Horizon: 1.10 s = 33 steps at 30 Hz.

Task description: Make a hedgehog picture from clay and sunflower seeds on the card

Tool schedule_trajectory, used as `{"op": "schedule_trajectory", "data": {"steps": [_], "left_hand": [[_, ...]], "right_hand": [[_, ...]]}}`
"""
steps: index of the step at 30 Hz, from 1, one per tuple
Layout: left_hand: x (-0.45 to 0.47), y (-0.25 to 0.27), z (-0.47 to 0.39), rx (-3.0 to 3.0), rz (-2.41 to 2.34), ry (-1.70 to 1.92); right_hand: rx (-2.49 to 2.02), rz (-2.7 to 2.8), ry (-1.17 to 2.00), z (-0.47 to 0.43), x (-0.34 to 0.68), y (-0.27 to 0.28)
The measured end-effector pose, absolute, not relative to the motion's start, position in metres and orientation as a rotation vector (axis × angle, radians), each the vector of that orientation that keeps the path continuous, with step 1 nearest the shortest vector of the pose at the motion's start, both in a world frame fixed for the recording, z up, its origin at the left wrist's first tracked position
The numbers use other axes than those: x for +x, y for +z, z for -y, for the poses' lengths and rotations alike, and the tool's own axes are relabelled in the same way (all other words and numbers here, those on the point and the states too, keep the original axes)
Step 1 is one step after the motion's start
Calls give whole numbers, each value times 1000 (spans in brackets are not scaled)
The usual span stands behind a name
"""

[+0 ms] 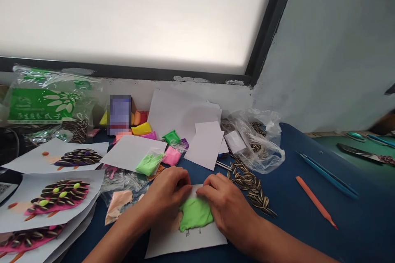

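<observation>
A flattened sheet of light green modelling clay (196, 214) lies on a white sheet of paper (173, 246) in front of me. Small pencilled legs show below its lower edge. My left hand (169, 188) is closed at the clay's upper left edge, thumb and fingers drawn together. Opposite it, my right hand (228, 201) bends its fingers onto the upper right edge, its side lying along the clay. The fingertips partly hide the clay's top border. Skin-toned clay in a clear wrapper (119, 205) lies left of my left forearm.
Loose sunflower seeds (251, 185) spread right of my hands, before a clear plastic bag of seeds (259, 144). Farther right lie an orange clay tool (316, 201) and blue tweezers (328, 174). Hedgehog pictures (58, 197) are stacked left. Behind are clay packets (150, 163) and blank cards (205, 146).
</observation>
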State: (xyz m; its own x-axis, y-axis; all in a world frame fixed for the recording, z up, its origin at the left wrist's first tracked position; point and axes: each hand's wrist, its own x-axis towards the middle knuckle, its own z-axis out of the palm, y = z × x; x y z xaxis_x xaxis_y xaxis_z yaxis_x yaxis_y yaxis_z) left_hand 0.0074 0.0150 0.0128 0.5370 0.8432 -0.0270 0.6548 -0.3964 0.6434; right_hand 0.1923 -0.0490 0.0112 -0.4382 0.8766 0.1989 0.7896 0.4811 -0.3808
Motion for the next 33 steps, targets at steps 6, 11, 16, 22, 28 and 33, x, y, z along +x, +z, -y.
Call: {"op": "schedule_trajectory", "data": {"steps": [6,11,16,22,28,33], "left_hand": [[6,2,-11,2190,-1160,554],[6,0,-10,2173,-1153,597],[6,1,-10,2144,-1152,607],[7,2,-10,2101,-1157,622],[7,2,-12,2097,-1165,609],[7,2,-12,2099,-1179,598]], "right_hand": [[-1489,2351,331,57,189,12],[-1467,2327,337,59,189,11],[-1413,2298,343,58,189,11],[-1340,2311,356,56,189,7],[-1337,2298,402,55,188,9],[-1343,2360,387,56,183,8]]}}
